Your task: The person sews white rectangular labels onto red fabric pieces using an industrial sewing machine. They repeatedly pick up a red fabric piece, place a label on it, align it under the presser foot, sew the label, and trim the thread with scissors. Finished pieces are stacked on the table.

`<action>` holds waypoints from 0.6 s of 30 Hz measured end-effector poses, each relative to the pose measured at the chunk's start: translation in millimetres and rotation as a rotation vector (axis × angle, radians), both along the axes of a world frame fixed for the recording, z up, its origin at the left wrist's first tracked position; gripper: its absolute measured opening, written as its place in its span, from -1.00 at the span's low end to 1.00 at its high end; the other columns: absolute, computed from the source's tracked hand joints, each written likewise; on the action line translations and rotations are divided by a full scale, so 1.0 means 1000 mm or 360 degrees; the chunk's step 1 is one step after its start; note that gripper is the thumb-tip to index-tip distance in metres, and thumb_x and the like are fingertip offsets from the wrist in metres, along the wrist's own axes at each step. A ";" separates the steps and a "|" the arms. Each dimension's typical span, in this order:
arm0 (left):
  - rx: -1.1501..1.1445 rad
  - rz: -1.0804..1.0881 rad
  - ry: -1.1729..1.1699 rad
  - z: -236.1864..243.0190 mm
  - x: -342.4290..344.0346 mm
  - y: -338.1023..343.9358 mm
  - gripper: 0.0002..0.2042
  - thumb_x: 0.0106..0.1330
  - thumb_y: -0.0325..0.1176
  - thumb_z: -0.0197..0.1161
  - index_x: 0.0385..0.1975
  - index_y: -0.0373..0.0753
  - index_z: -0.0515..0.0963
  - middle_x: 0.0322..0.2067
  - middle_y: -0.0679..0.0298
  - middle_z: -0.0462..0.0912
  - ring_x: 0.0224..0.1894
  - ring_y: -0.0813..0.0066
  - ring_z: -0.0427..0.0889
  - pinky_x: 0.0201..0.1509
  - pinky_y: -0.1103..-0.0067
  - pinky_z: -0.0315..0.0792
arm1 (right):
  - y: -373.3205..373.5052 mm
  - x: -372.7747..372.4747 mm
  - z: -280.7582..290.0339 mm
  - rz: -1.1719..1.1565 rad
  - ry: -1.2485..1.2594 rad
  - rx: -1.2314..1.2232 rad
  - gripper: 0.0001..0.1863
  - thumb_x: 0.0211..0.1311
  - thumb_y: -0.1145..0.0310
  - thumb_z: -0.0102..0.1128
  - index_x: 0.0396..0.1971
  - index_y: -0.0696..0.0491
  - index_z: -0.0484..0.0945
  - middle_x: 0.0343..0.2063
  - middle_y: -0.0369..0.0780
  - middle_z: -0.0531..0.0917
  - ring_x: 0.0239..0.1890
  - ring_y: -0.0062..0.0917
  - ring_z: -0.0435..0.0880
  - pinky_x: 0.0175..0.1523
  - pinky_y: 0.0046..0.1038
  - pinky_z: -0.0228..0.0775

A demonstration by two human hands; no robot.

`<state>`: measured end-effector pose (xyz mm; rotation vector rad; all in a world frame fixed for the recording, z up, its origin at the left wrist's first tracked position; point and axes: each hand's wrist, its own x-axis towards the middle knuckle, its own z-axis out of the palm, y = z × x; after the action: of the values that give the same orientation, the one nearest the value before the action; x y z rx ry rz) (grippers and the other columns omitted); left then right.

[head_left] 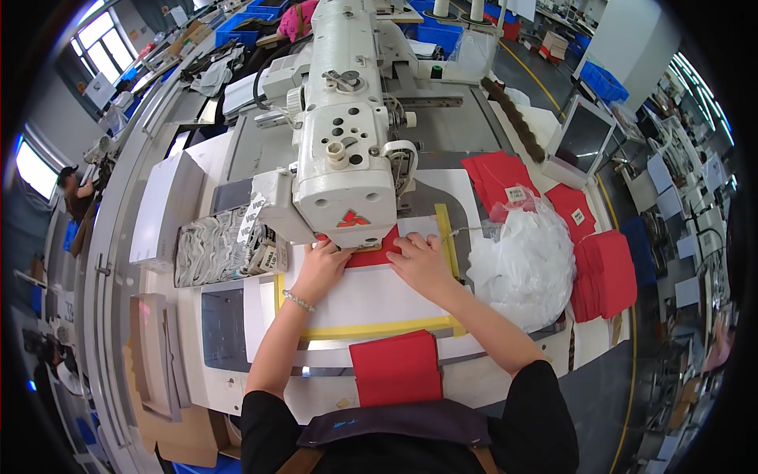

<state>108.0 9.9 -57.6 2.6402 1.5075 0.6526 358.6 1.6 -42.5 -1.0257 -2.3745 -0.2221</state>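
A piece of red fabric (377, 254) lies flat beneath the head of a large white sewing machine (345, 186), on a white work plate (355, 299) edged with yellow tape. My left hand (319, 270), with a beaded bracelet at the wrist, rests at the fabric's left side, fingers stretched out and partly hidden by the machine head. On the right side, my right hand (421, 262) presses the fabric with spread fingertips. Neither hand grips anything that I can see. Close to my body, a stack of folded red fabric (395, 368) sits at the table's front edge.
Left of the machine stand a box of pale labels (217, 251) and a long white carton (167, 207). To the right are a bundle of white plastic (523, 268), a red fabric stack (604, 275), more red pieces (497, 175) and a small screen (583, 136).
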 end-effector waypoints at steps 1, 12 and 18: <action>0.0002 0.0013 -0.0034 0.001 -0.002 -0.002 -0.75 0.17 -0.37 0.28 -0.13 -0.04 0.66 -0.25 0.33 0.64 -0.11 0.32 0.55 0.07 0.29 0.25 | 0.002 0.004 -0.001 -0.0009 0.0005 -0.0047 -0.85 -0.01 0.30 0.31 -0.39 -0.04 0.65 -0.18 -0.36 0.55 -0.04 -0.51 0.44 0.01 -0.30 0.14; -0.0066 0.0038 -0.0202 0.018 -0.006 -0.021 -0.66 0.06 -0.24 0.42 -0.15 -0.14 0.60 -0.16 0.31 0.58 -0.01 0.31 0.49 0.16 0.34 0.23 | 0.000 0.038 0.019 -0.0008 -0.0188 -0.0384 -0.95 -0.08 0.32 0.33 -0.55 -0.09 0.68 -0.15 -0.38 0.53 0.04 -0.51 0.40 0.04 -0.25 0.08; -0.0109 0.0040 -0.0210 0.020 -0.002 -0.025 -0.68 0.02 -0.29 0.44 -0.19 -0.13 0.60 -0.23 0.33 0.56 -0.04 0.35 0.49 0.11 0.36 0.26 | -0.001 0.037 0.019 0.0043 -0.0366 -0.0298 -0.96 -0.07 0.40 0.22 -0.55 -0.03 0.61 -0.14 -0.34 0.54 0.05 -0.50 0.42 0.09 -0.24 0.10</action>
<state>106.2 -14.6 -37.1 2.4790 1.5013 0.7469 396.0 0.6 -23.0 -1.1033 -2.6561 -0.1143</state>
